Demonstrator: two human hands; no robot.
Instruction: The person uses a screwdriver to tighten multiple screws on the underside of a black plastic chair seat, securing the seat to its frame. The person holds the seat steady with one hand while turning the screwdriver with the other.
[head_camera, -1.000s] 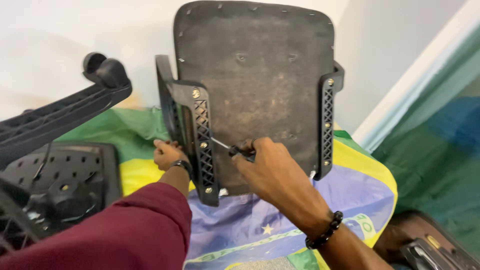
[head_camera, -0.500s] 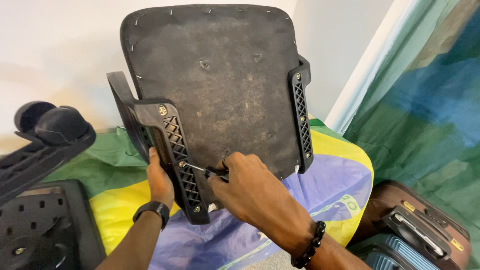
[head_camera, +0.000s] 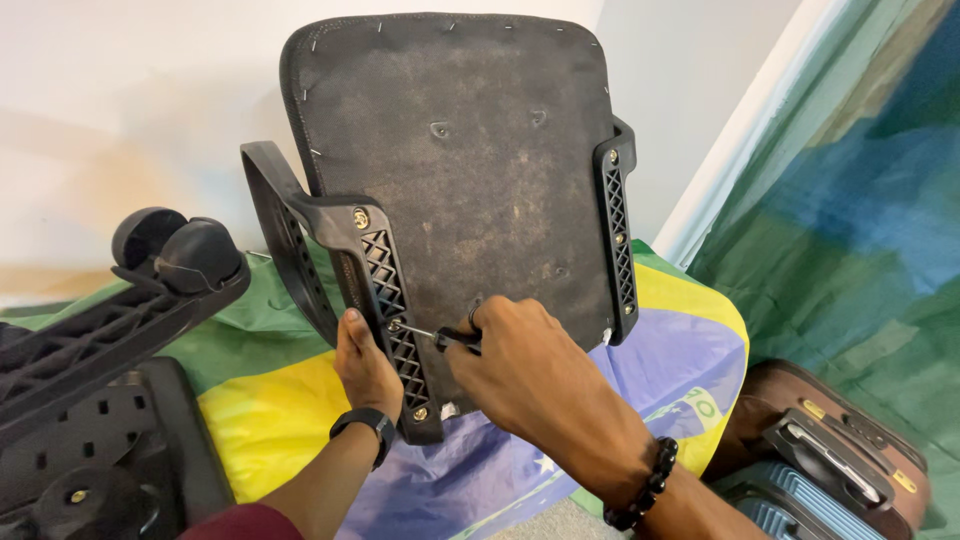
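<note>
Right hand (head_camera: 530, 365) gripping small black-handled screwdriver (head_camera: 440, 336); shaft runs leftward, tip on middle brass screw (head_camera: 394, 324) of left black lattice armrest bracket (head_camera: 392, 315). Left hand (head_camera: 365, 365) clasps bracket's lower outer edge, just left of screw.

Two bare hands: left hand (head_camera: 365, 365) wears a black wristwatch (head_camera: 366, 424) and maroon sleeve (head_camera: 240, 522); right hand (head_camera: 530, 375) a black beaded bracelet (head_camera: 645, 487).

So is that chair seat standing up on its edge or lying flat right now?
Standing on edge. The chair seat shows its dark underside, lower edge on the flag cloth, while the left hand steadies its armrest bracket.
</note>
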